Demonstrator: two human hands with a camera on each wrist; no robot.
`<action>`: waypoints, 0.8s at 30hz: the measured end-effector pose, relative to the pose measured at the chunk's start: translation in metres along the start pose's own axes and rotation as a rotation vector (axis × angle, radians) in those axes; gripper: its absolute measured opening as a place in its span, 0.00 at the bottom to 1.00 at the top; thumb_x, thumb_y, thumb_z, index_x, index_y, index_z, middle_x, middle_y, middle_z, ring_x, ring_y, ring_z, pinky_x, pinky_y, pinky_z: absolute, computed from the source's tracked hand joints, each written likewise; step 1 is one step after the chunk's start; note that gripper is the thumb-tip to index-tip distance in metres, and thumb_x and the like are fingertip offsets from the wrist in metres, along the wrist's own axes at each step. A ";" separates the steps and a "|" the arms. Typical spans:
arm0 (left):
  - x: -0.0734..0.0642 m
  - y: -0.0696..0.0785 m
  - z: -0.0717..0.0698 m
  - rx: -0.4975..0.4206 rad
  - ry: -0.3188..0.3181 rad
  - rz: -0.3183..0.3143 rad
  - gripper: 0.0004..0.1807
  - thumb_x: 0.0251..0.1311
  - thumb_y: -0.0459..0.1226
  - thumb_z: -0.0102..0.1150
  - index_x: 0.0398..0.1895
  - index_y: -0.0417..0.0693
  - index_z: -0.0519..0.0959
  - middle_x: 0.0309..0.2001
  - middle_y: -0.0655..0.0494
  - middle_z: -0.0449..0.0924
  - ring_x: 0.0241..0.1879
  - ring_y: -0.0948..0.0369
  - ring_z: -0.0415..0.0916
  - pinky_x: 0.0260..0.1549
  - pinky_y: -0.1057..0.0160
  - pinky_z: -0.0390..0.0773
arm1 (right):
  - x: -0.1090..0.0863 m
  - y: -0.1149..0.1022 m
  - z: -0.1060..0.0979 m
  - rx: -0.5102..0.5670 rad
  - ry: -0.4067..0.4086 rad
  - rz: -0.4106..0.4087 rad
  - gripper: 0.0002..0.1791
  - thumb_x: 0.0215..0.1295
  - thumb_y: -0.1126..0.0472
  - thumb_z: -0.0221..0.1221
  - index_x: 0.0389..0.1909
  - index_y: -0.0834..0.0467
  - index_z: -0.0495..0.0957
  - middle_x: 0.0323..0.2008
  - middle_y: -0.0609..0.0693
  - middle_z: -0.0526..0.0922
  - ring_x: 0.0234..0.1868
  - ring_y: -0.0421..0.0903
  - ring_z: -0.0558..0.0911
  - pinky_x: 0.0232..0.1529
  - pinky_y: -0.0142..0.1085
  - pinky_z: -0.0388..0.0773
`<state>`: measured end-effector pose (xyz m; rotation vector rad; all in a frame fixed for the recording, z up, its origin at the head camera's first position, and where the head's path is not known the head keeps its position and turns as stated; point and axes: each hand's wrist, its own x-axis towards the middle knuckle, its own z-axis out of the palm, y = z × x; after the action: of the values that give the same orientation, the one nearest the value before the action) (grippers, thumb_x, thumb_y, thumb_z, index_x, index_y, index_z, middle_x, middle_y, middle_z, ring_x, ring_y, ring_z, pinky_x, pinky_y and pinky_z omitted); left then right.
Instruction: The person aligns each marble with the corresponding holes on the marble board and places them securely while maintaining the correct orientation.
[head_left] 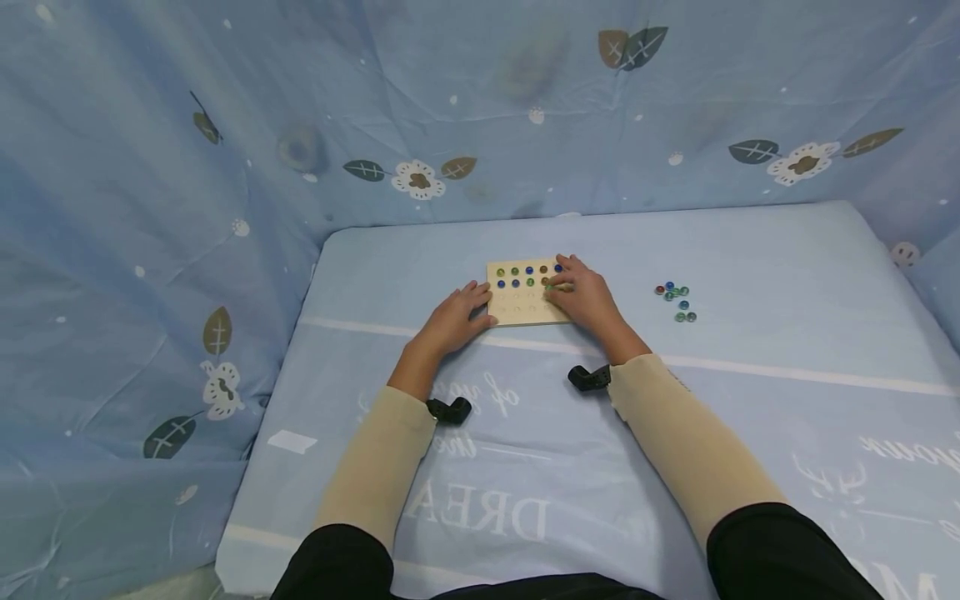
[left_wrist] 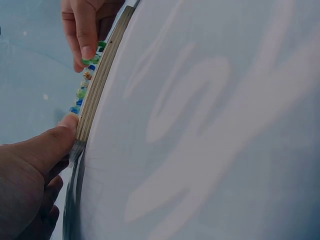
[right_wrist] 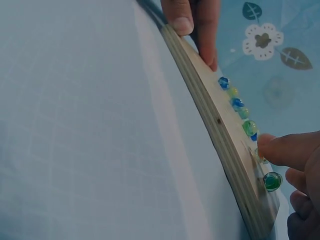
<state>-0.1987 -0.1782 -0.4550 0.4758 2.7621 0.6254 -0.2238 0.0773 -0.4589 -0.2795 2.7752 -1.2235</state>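
Note:
A pale wooden board [head_left: 517, 313] with rows of round hollows lies on the table. Blue, green, amber and yellow-green glass marbles [head_left: 515, 283] fill spots in its two far rows; the near rows show bare hollows. My left hand [head_left: 452, 321] rests at the board's left end, its thumb at the near corner and fingers extended along the side. Over the right end, my right hand [head_left: 588, 300] pinches a green marble [head_left: 549, 287] between thumb and forefinger, close above the board. The right wrist view shows another green marble [right_wrist: 272, 181] near that hand.
Right of the board, several loose marbles [head_left: 676, 292] in red, blue and green lie on the pale blue cloth. A white patch [head_left: 292, 442] shows at the table's left side. Patterned blue curtain [head_left: 450, 100] hangs behind and to the left.

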 end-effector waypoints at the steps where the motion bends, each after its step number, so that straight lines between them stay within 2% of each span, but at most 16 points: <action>1: 0.000 0.000 0.000 -0.004 0.000 0.001 0.35 0.63 0.52 0.55 0.71 0.52 0.61 0.73 0.61 0.51 0.74 0.59 0.41 0.72 0.53 0.47 | 0.000 0.000 0.001 -0.006 -0.003 0.001 0.15 0.59 0.55 0.64 0.45 0.57 0.83 0.71 0.47 0.58 0.74 0.46 0.48 0.73 0.49 0.48; 11: 0.000 -0.001 0.001 -0.009 0.002 -0.001 0.34 0.63 0.53 0.54 0.70 0.53 0.61 0.73 0.61 0.51 0.74 0.60 0.41 0.72 0.54 0.46 | 0.000 -0.002 0.004 -0.015 -0.035 0.024 0.17 0.60 0.54 0.64 0.47 0.58 0.83 0.73 0.47 0.55 0.75 0.47 0.46 0.72 0.51 0.49; 18: 0.000 -0.002 0.002 -0.016 0.000 0.000 0.34 0.63 0.53 0.53 0.70 0.53 0.61 0.74 0.60 0.50 0.74 0.59 0.41 0.72 0.54 0.46 | -0.001 -0.001 0.004 -0.023 -0.025 0.001 0.16 0.58 0.55 0.64 0.46 0.58 0.83 0.72 0.48 0.56 0.75 0.47 0.48 0.71 0.52 0.50; 24: -0.001 -0.002 0.001 -0.022 0.000 0.009 0.34 0.63 0.53 0.54 0.70 0.53 0.61 0.74 0.60 0.50 0.74 0.59 0.42 0.72 0.54 0.45 | -0.002 -0.001 0.003 -0.035 -0.026 -0.013 0.18 0.58 0.54 0.65 0.49 0.57 0.82 0.72 0.48 0.56 0.75 0.47 0.48 0.71 0.52 0.51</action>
<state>-0.1981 -0.1795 -0.4570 0.4832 2.7517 0.6570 -0.2217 0.0747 -0.4601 -0.3147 2.7800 -1.1661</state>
